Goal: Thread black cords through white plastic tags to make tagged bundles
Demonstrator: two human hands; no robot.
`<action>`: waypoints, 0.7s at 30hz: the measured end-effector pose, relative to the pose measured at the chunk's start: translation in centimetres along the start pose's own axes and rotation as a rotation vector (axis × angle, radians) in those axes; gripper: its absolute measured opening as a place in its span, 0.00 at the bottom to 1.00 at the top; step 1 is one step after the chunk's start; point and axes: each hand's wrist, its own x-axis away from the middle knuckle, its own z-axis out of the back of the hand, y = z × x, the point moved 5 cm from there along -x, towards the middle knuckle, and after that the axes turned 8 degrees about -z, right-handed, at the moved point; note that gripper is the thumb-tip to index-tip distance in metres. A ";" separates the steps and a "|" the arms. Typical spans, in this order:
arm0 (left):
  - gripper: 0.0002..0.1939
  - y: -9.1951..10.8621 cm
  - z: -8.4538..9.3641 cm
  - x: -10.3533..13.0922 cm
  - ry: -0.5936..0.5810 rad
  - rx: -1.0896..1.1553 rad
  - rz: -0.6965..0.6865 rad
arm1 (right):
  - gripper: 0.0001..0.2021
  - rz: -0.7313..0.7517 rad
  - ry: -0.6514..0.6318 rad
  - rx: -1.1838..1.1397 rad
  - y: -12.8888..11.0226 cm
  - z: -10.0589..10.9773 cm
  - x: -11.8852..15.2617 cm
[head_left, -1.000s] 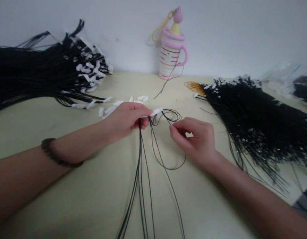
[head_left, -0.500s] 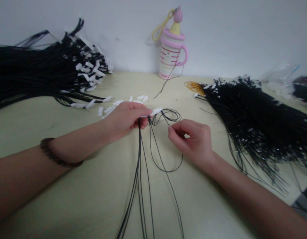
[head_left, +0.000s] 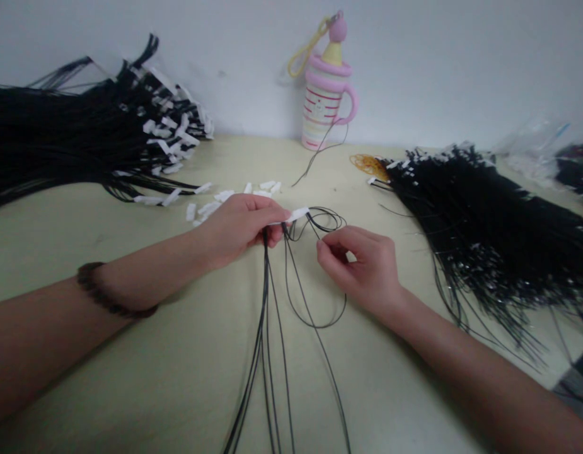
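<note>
Left hand (head_left: 244,224) pinched on a white strip (head_left: 299,214), apparently to steady it, nearer than the cup (head_left: 319,104); black cords (head_left: 265,252) trailing away from the cup. Right hand (head_left: 360,261), nearer and slightly right of the cup, fingertips together on a cord (head_left: 314,227), seemingly to tension it. Left bundle (head_left: 83,135) and right bundle (head_left: 499,227) flanking the cup, likely for easy reach.

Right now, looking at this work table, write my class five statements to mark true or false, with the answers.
1. The left hand grips a white strip. True.
2. The right hand is spread wide. False: it pinches a thin black cord.
3. Black bundles lie at both sides of the table. True.
4. The dark bracelet is on the right arm. False: the left arm wears it.
5. The pink-handled cup lies tipped over. False: it stands upright.
</note>
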 end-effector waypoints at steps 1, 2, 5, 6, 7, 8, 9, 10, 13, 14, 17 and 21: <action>0.09 0.1 0.0 0.0 -0.003 -0.015 -0.002 | 0.08 0.005 -0.005 0.014 0.0 -0.1 0.0; 0.09 0.1 -0.1 0.1 -0.010 -0.030 -0.006 | 0.07 0.012 -0.004 0.031 0.0 -0.1 0.0; 0.09 0.3 -0.4 0.3 -0.058 -0.094 -0.020 | 0.06 0.044 0.037 0.069 0.0 -0.2 0.2; 0.08 0.4 -0.6 0.3 -0.083 -0.120 -0.027 | 0.06 0.060 0.049 0.067 0.0 -0.2 0.2; 0.08 0.4 -0.7 0.4 -0.111 -0.145 -0.033 | 0.05 0.074 0.049 0.056 0.0 -0.2 0.3; 0.08 0.4 -0.9 0.4 -0.136 -0.165 -0.042 | 0.05 0.089 0.041 0.039 0.0 -0.3 0.3; 0.09 0.4 -1.0 0.5 -0.158 -0.180 -0.051 | 0.05 0.106 0.024 0.020 -0.1 -0.4 0.4; 0.09 0.4 -1.0 0.5 -0.175 -0.190 -0.059 | 0.05 0.122 0.003 0.000 -0.1 -0.5 0.4; 0.11 0.3 -1.1 0.6 -0.197 -0.204 -0.068 | 0.05 0.152 -0.037 -0.054 -0.3 -0.7 0.3; 0.11 0.3 -1.1 0.6 -0.197 -0.207 -0.068 | 0.05 0.151 -0.039 -0.066 -0.3 -0.8 0.3; 0.10 0.4 -1.1 0.6 -0.185 -0.211 -0.058 | 0.05 0.133 -0.021 -0.078 -0.1 -1.0 0.2; 0.10 0.5 -1.1 0.7 -0.172 -0.216 -0.059 | 0.05 0.133 -0.006 -0.081 -0.1 -1.1 0.2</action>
